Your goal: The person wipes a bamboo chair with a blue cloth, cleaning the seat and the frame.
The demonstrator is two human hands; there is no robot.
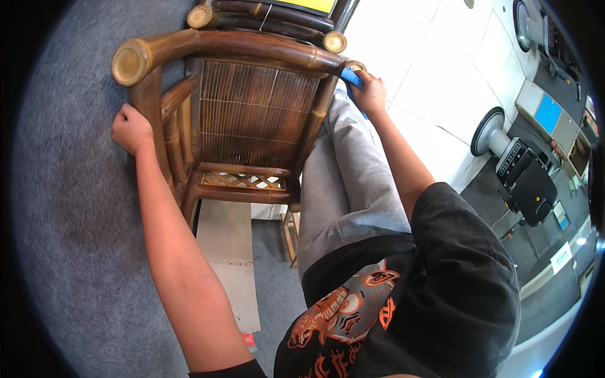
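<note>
A dark brown bamboo chair (261,47) with a slatted panel stands in front of me. At the right end of its thick curved top rail, my right hand (370,94) is closed on a blue cloth (351,77). One part of the cloth lies against the rail's end, and another hangs below my fingers. My left hand (133,130) is curled into a fist against the outer side of the chair's left post (151,104). Its fingertips are turned away, so whether anything is in them is hidden.
Another bamboo piece (271,19) with a yellow panel stands just beyond the chair. Grey carpet (69,189) lies to the left and white floor tiles (435,82) to the right. A pale board (227,264) is below the chair. Black salon-type chairs (526,183) stand farther right.
</note>
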